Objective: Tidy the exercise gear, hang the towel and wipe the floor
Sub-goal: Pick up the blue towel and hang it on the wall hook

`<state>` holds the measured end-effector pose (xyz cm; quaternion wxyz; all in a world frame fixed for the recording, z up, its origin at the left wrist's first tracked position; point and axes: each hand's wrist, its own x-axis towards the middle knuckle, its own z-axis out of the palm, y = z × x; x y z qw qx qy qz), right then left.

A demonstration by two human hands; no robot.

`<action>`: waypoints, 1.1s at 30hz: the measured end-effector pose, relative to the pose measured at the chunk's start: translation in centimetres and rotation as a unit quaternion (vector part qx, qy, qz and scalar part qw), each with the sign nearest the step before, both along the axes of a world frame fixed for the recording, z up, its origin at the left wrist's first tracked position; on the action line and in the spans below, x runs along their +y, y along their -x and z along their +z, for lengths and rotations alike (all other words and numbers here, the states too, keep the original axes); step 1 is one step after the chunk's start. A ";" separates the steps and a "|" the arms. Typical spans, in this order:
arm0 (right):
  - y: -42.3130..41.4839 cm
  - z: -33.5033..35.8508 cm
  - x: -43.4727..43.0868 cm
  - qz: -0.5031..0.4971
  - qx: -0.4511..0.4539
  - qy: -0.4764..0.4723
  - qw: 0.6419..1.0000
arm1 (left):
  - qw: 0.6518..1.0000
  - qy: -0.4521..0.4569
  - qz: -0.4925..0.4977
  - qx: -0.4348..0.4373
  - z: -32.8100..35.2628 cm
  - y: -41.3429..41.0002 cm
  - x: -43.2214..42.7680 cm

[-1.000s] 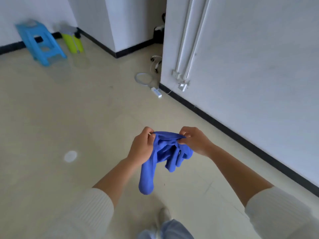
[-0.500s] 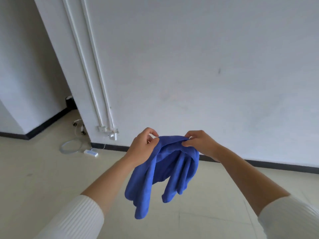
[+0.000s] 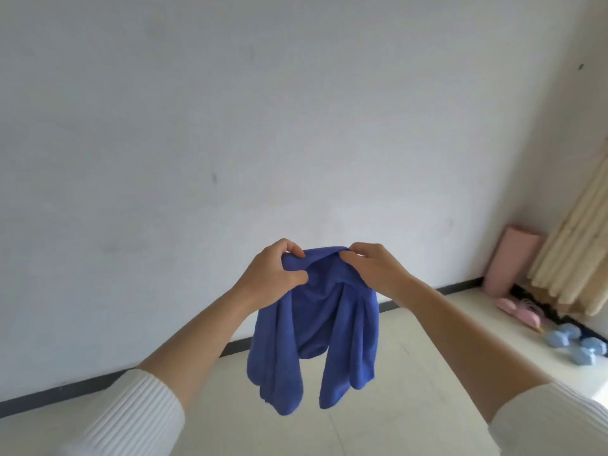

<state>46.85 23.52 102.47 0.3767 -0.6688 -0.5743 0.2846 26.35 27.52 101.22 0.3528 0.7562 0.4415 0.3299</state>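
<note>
A blue towel (image 3: 316, 334) hangs bunched in front of me, its folds drooping toward the floor. My left hand (image 3: 269, 274) pinches its top edge on the left, and my right hand (image 3: 371, 271) pinches the top edge on the right, close together at chest height. At the far right on the floor lie light blue dumbbells (image 3: 579, 345), a pink piece of gear (image 3: 523, 309) and a rolled pink mat (image 3: 511, 261) leaning upright in the corner.
A plain white wall (image 3: 230, 126) with a black skirting board (image 3: 82, 386) fills most of the view. Pale beige curtain folds (image 3: 579, 245) hang at the right edge. The beige floor (image 3: 411, 390) stretches below my arms.
My view has swung to the right, from the blue stool and wall pipes to the corner with dumbbells and mat. Both hands have kept hold of the towel, which now hangs more spread out.
</note>
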 end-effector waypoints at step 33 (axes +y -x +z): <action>-74.9 4.8 23.1 -0.406 -0.135 -0.100 0.898 | 0.963 -0.054 -0.255 -0.060 7.1 -84.1 34.6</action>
